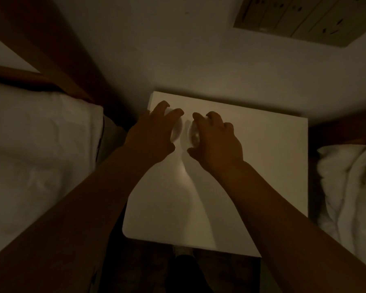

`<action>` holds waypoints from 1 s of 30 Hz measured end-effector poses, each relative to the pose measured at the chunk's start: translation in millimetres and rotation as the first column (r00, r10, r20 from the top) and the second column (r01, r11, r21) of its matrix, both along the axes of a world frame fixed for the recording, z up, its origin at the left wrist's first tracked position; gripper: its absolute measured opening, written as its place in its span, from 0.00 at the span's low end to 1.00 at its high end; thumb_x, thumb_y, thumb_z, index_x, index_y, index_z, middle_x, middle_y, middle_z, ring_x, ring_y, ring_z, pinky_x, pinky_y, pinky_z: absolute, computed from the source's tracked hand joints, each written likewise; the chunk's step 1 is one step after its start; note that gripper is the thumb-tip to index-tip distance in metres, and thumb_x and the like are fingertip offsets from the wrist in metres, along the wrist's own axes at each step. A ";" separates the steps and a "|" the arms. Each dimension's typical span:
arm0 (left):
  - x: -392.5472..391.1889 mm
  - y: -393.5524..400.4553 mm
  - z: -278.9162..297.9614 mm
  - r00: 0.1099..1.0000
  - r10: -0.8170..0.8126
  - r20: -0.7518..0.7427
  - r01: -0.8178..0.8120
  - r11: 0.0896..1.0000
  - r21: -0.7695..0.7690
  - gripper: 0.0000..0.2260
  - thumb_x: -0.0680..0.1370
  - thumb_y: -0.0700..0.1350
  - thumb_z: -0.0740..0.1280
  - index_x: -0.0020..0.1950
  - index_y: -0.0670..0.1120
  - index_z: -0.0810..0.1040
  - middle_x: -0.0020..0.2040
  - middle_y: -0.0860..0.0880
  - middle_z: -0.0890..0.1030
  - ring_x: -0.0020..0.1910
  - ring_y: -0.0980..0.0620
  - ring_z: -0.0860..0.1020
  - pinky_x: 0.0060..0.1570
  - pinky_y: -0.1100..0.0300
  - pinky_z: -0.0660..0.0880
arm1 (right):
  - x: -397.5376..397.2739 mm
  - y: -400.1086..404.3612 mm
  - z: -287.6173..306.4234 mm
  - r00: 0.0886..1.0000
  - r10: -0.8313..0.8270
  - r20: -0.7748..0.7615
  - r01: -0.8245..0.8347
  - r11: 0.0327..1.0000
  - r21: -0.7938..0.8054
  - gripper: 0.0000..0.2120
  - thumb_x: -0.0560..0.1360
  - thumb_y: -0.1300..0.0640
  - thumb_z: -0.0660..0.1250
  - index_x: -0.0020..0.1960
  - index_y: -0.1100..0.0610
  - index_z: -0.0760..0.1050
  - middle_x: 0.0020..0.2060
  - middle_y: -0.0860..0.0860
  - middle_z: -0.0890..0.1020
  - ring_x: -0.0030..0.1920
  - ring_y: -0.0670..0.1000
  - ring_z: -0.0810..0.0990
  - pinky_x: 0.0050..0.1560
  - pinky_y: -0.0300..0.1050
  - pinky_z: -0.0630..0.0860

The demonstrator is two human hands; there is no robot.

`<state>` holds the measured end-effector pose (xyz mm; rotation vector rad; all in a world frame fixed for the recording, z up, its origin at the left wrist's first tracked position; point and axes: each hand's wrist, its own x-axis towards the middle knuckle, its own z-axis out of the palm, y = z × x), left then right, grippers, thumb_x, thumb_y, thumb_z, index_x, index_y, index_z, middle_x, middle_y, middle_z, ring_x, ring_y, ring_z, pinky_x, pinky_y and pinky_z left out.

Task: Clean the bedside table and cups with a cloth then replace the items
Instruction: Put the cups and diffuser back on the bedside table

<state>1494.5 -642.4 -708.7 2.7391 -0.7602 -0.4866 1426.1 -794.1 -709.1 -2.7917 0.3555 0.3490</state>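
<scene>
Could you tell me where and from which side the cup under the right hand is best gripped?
From above, with the fingers spread around its rim and upper wall. The right cup stands on the bedside table close beside the left cup, so a side approach looks cramped. The right hand already arches over it in such a grip; any handle is hidden in the dim light.

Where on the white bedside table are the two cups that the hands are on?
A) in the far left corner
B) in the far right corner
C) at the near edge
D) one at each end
A: the left hand and right hand each cover a cup, side by side at the far left corner of the table.
</scene>
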 end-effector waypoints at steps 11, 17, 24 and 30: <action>44.9 -13.3 0.4 0.999 -0.033 -0.017 0.033 0.999 -0.023 0.37 0.67 0.45 0.77 0.72 0.54 0.64 0.69 0.47 0.66 0.62 0.37 0.70 0.57 0.45 0.74 | 44.1 -16.2 -1.3 0.999 0.032 -0.002 -0.032 0.998 -0.051 0.41 0.66 0.43 0.76 0.73 0.48 0.59 0.70 0.53 0.65 0.63 0.61 0.71 0.54 0.55 0.75; 46.1 -13.9 1.3 0.999 -0.034 -0.018 0.034 0.999 -0.005 0.38 0.67 0.46 0.77 0.72 0.55 0.63 0.69 0.48 0.65 0.63 0.38 0.69 0.57 0.45 0.74 | 52.2 -20.4 2.6 0.998 0.056 0.031 -0.055 0.997 -0.053 0.39 0.66 0.43 0.76 0.71 0.48 0.62 0.65 0.52 0.69 0.60 0.59 0.73 0.49 0.54 0.76; 43.8 -16.8 0.3 0.999 -0.010 -0.038 0.013 0.998 0.058 0.41 0.69 0.47 0.76 0.75 0.57 0.57 0.78 0.46 0.50 0.74 0.34 0.54 0.65 0.38 0.66 | 50.3 -21.0 3.4 0.998 0.052 -0.046 -0.053 0.998 -0.029 0.44 0.66 0.40 0.74 0.75 0.44 0.54 0.73 0.52 0.61 0.70 0.63 0.64 0.54 0.62 0.75; 27.0 0.9 14.6 0.998 0.063 -0.008 -0.063 0.998 0.019 0.48 0.67 0.61 0.74 0.77 0.59 0.47 0.79 0.45 0.42 0.76 0.36 0.44 0.68 0.33 0.60 | 31.0 -22.9 18.7 0.998 0.044 -0.035 -0.047 0.996 -0.072 0.54 0.62 0.30 0.71 0.76 0.42 0.42 0.78 0.52 0.44 0.76 0.62 0.44 0.64 0.70 0.63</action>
